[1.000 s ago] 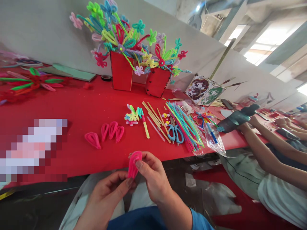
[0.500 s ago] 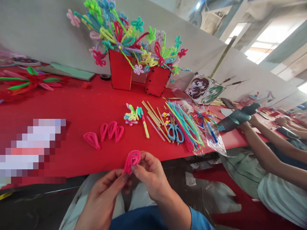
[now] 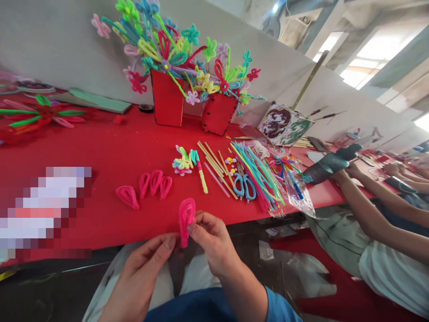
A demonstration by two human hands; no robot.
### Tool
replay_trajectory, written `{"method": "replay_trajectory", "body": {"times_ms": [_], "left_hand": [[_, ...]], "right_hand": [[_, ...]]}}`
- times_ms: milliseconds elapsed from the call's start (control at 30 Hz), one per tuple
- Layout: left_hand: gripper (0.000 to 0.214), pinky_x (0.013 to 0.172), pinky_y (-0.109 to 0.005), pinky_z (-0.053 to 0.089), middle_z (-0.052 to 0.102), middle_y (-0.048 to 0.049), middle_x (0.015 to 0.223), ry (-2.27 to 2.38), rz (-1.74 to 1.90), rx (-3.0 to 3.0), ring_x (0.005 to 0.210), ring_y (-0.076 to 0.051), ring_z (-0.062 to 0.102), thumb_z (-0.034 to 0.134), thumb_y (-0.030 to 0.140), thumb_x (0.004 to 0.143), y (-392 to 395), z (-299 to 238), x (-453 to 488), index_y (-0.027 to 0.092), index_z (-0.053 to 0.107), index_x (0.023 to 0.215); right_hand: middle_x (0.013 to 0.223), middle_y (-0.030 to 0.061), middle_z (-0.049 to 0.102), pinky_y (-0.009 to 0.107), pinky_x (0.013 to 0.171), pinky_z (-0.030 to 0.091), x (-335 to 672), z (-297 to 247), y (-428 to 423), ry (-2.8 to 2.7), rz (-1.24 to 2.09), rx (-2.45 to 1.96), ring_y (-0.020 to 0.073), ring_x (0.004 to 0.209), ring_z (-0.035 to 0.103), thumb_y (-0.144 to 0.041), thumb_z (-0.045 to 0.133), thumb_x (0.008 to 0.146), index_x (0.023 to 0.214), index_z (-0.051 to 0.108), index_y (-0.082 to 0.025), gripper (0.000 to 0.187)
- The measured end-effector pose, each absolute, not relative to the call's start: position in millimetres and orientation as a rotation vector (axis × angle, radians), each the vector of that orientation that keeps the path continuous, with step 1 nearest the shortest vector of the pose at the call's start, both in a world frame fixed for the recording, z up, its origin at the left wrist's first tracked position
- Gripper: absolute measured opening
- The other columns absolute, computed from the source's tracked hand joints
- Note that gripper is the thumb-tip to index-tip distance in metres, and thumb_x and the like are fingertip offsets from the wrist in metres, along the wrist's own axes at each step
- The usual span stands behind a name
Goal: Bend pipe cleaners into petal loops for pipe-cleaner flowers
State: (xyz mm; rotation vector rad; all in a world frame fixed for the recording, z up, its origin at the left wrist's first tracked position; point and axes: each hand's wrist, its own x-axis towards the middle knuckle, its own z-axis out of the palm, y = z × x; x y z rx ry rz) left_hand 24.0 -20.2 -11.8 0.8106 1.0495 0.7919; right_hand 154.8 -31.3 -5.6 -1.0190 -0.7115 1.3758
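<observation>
A pink pipe-cleaner petal [image 3: 186,220] stands upright at the near edge of the red table [image 3: 110,147]. My right hand [image 3: 211,243] pinches its middle between thumb and fingers. My left hand [image 3: 150,264] pinches its lower tip from below. Several finished pink petals [image 3: 145,188] lie on the table just beyond my hands. Farther right lie a small multicoloured pipe-cleaner flower [image 3: 184,162], wooden sticks [image 3: 216,166], blue scissors [image 3: 244,185] and a bundle of coloured pipe cleaners [image 3: 259,174].
Two red boxes [image 3: 166,103] [image 3: 218,113] hold pipe-cleaner flowers at the back by the grey wall. A painted picture [image 3: 283,125] leans at the right. Another person's arm [image 3: 368,197] holds a glue gun [image 3: 330,164] at the right. A large flower [image 3: 40,114] lies at the far left.
The petal has turned upright and risen a little between my fingers. My left fingers have slid down to its lower tip. The view has shifted slightly.
</observation>
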Motion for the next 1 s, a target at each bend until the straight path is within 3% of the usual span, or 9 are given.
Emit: {"method": "replay_trajectory", "body": {"times_ms": [133, 400, 600, 867, 1000], "left_hand": [[0.024, 0.072, -0.027, 0.047, 0.072, -0.0014, 0.072, 1.036, 0.737, 0.841, 0.074, -0.019, 0.062, 0.075, 0.041, 0.06, -19, -11, 25, 0.023, 0.073, 0.075], [0.018, 0.068, -0.025, 0.046, 0.071, -0.0002, 0.068, 1.001, 0.768, 0.826, 0.069, -0.016, 0.061, 0.074, 0.037, 0.063, -20, -9, 26, 0.022, 0.072, 0.072], [0.021, 0.071, -0.028, 0.049, 0.072, -0.002, 0.073, 1.056, 0.764, 0.829, 0.078, -0.021, 0.064, 0.073, 0.039, 0.062, -18, -11, 25, 0.022, 0.071, 0.073], [0.03, 0.071, -0.022, 0.05, 0.071, -0.0007, 0.083, 1.158, 0.957, 0.944, 0.083, -0.019, 0.063, 0.073, 0.041, 0.061, -7, -9, 14, 0.024, 0.068, 0.085], [0.028, 0.066, -0.02, 0.049, 0.07, 0.0002, 0.074, 1.17, 0.918, 1.031, 0.075, -0.018, 0.061, 0.074, 0.04, 0.061, -1, -6, 10, 0.024, 0.07, 0.083]], "right_hand": [[0.056, -0.0028, 0.054, 0.021, 0.048, 0.039, 153, -4, -31, -0.697, 1.358, -1.041, 0.0087, 0.048, 0.046, -0.039, 0.068, 0.064, 0.066, 0.055, -0.017, 0.025], [0.061, -0.0023, 0.052, 0.021, 0.05, 0.042, 152, -5, -32, -0.774, 1.497, -1.008, 0.0085, 0.05, 0.048, -0.044, 0.068, 0.065, 0.068, 0.057, -0.016, 0.03], [0.065, -0.0007, 0.054, 0.022, 0.054, 0.041, 153, -8, -32, -0.785, 1.393, -1.086, 0.0098, 0.055, 0.048, -0.038, 0.066, 0.066, 0.067, 0.059, -0.016, 0.023], [0.061, -0.0003, 0.058, 0.019, 0.053, 0.038, 157, -6, -38, -1.112, 1.208, -1.367, 0.0105, 0.057, 0.05, -0.022, 0.054, 0.071, 0.071, 0.062, -0.015, 0.011], [0.062, -0.0001, 0.06, 0.02, 0.055, 0.04, 155, -7, -42, -1.3, 1.172, -1.479, 0.0106, 0.057, 0.052, -0.017, 0.054, 0.071, 0.072, 0.065, -0.015, 0.011]]}}
